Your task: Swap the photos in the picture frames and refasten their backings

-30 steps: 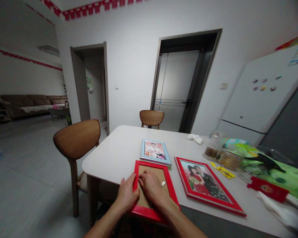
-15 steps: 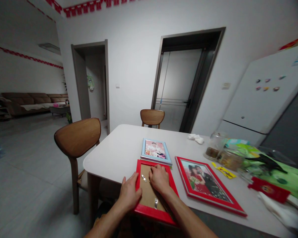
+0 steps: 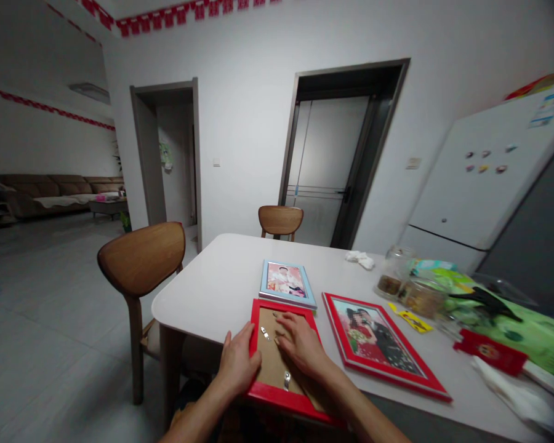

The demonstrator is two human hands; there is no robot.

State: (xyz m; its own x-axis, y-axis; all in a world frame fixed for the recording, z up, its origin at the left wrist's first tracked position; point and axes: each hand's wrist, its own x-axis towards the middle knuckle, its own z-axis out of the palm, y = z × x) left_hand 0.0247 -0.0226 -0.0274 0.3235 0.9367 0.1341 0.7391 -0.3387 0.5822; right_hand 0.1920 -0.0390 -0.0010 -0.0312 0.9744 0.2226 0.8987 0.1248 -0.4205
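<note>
A red picture frame (image 3: pixel 281 397) lies back side up at the table's near edge, its brown backing board (image 3: pixel 270 363) showing with small metal clips on it. My left hand (image 3: pixel 237 363) grips the frame's left side, thumb over the rim and fingers along the outer edge. Over the right part of the board is my right hand (image 3: pixel 302 344), fingers apart and bent, tips at or just above the board near a small metal clip (image 3: pixel 276 315). Just beyond lies a light blue picture frame (image 3: pixel 264 283), face up. To the right rests a larger red picture frame (image 3: pixel 339 332) with a couple's photo.
On the white table (image 3: pixel 203 289), glass jars (image 3: pixel 390 283), a yellow packet (image 3: pixel 415 321), a red packet (image 3: pixel 489 351), green bags (image 3: pixel 535 344) and crumpled tissue (image 3: pixel 360 258) sit to the right. Wooden chairs (image 3: pixel 143 258) stand left and beyond.
My right hand's fingers have loosened and spread from a curled position near the upper clip, which now shows more clearly. My left hand keeps its hold. The view has shifted slightly.
</note>
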